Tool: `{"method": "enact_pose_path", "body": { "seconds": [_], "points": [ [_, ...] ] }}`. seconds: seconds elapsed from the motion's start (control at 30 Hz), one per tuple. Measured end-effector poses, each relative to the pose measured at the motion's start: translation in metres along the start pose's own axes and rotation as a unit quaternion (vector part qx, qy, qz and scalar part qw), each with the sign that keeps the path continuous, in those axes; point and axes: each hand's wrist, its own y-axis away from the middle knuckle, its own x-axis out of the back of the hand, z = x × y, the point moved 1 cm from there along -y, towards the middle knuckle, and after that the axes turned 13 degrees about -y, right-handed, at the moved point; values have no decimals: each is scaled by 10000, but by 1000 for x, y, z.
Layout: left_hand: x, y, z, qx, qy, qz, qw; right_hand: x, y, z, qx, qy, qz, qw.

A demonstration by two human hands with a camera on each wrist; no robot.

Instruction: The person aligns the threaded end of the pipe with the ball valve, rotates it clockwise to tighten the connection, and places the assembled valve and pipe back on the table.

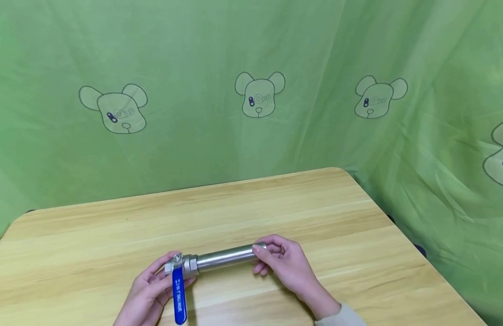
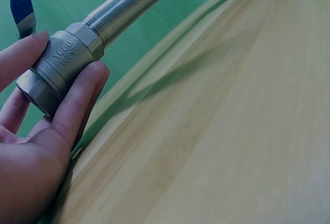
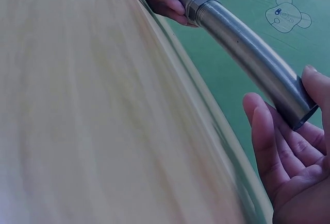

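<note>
My left hand (image 1: 147, 290) grips a metal ball valve (image 1: 190, 266) by its body, with thumb and fingers on either side. The valve's blue lever handle (image 1: 179, 296) points toward me and carries white lettering. Raised "1000 WOG" marking shows on the valve body (image 2: 64, 54) in the left wrist view. A shiny steel pipe (image 1: 224, 258) runs rightward from the valve, its threaded end seated in the hex end. My right hand (image 1: 288, 267) pinches the pipe's far end between thumb and fingers. The open pipe end (image 3: 307, 117) shows in the right wrist view. Both parts are held above the table.
A light wood-grain table (image 1: 235, 208) with rounded corners lies under both hands. Green cloth (image 1: 194, 45) printed with bear faces hangs behind it and along the right side.
</note>
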Motion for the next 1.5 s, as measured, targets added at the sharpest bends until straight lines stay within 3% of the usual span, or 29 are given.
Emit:
{"method": "enact_pose_path", "body": {
  "seconds": [0.47,0.7,0.83,1.17,1.5],
  "points": [
    [0,-1,-1,-15,80,88,9999,-1,-1,0,-122,-128,143,9997],
    [1,-2,-5,-459,304,67,9985,-1,-1,1,178,-392,-228,9988],
    [1,-2,-6,-544,495,-51,9973,0,-1,0,382,-558,-397,9969],
    [2,-2,-3,-447,370,-197,9981,3,-3,0,439,-564,-223,9972],
    [1,-2,-3,-275,309,90,9991,1,-1,-1,370,-548,-117,9977]
  ]
}}
